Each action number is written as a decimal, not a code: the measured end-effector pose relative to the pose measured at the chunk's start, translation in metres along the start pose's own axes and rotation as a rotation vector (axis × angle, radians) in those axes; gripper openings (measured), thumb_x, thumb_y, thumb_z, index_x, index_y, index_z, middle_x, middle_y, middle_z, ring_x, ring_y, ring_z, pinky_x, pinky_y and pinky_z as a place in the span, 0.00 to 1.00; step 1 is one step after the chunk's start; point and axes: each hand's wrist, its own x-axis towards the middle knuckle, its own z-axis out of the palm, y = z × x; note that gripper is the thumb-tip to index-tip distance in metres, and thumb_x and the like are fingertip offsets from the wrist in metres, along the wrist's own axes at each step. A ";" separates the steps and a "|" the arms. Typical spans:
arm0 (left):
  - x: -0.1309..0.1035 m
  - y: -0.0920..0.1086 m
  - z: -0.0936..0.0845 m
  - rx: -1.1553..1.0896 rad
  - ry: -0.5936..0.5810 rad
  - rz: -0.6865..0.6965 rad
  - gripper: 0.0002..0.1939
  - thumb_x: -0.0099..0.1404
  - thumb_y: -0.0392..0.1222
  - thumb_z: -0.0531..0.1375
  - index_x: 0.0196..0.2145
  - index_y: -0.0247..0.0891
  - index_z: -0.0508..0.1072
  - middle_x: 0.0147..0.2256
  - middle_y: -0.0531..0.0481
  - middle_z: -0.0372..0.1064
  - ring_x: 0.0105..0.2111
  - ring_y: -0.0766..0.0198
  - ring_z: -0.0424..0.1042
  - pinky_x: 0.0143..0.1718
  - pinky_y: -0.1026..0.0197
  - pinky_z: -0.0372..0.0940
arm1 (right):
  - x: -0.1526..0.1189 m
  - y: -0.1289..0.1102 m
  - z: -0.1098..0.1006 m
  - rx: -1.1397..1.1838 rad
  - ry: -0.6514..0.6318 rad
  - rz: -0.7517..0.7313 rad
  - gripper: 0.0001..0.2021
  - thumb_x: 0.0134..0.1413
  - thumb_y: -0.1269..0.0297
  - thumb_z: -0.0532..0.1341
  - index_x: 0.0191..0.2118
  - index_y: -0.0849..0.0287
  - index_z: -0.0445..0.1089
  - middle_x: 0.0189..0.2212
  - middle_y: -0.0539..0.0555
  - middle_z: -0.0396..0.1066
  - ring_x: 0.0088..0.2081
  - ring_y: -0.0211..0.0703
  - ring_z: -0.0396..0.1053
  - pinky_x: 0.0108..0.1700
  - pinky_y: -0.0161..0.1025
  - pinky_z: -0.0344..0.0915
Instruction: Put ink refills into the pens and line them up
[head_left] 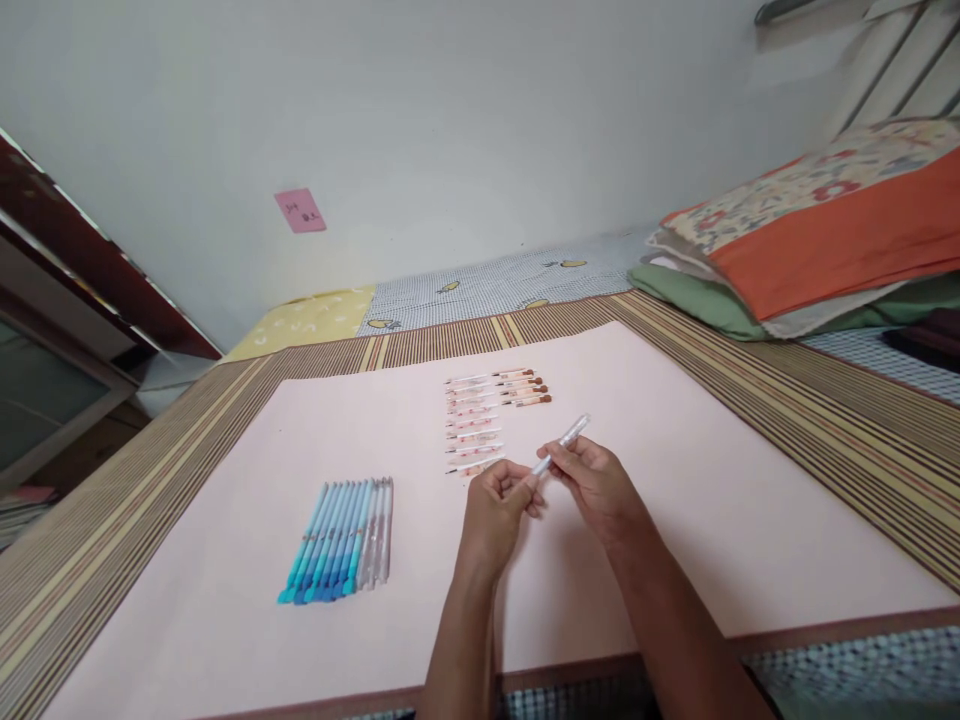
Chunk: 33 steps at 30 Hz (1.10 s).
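Observation:
A whitish, partly clear pen [576, 430] slants between my two hands above the pink sheet [675, 480]. Its lower left end is pinched by the fingers of my left hand [499, 505]. Farther up the barrel, my right hand [596, 485] grips it, and the upper end sticks out past the fingers. Just beyond my left hand lies a column of white pens with pinkish marks [474, 420]. Beside its far end are several short pens with brown ends [532, 388]. To the left, blue pens [326, 545] lie side by side with a few clear greyish pens [377, 535].
A striped mat [757, 420] lies under the sheet. Folded bedding in orange and floral cloth [840, 230] is stacked at the right. At the back, a checked cloth [495, 285] runs along the wall, where a pink note [301, 211] is stuck.

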 end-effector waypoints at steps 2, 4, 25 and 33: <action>-0.001 0.000 0.003 0.038 0.038 0.046 0.10 0.57 0.45 0.67 0.28 0.35 0.74 0.22 0.50 0.71 0.21 0.67 0.67 0.27 0.63 0.62 | 0.000 0.000 0.001 0.016 0.026 -0.015 0.22 0.31 0.47 0.77 0.27 0.60 0.77 0.24 0.51 0.72 0.29 0.38 0.66 0.36 0.37 0.64; -0.002 0.000 0.006 0.102 0.076 0.088 0.08 0.59 0.43 0.65 0.29 0.35 0.75 0.23 0.51 0.70 0.22 0.67 0.66 0.28 0.64 0.62 | 0.000 0.001 0.003 0.034 0.041 -0.025 0.22 0.31 0.46 0.77 0.27 0.59 0.77 0.25 0.51 0.73 0.29 0.38 0.67 0.37 0.38 0.65; 0.003 -0.003 0.006 -0.376 0.261 0.074 0.13 0.52 0.42 0.73 0.30 0.35 0.75 0.25 0.52 0.74 0.24 0.70 0.70 0.34 0.66 0.65 | -0.006 0.004 0.018 0.105 -0.027 0.014 0.20 0.36 0.50 0.77 0.27 0.60 0.73 0.21 0.50 0.70 0.27 0.38 0.66 0.32 0.38 0.64; 0.002 -0.004 0.004 -0.329 0.220 0.081 0.13 0.54 0.43 0.72 0.32 0.35 0.74 0.27 0.51 0.76 0.25 0.68 0.72 0.35 0.64 0.66 | -0.008 0.004 0.018 0.071 0.007 -0.013 0.20 0.38 0.49 0.76 0.25 0.60 0.72 0.21 0.50 0.69 0.27 0.38 0.65 0.33 0.38 0.64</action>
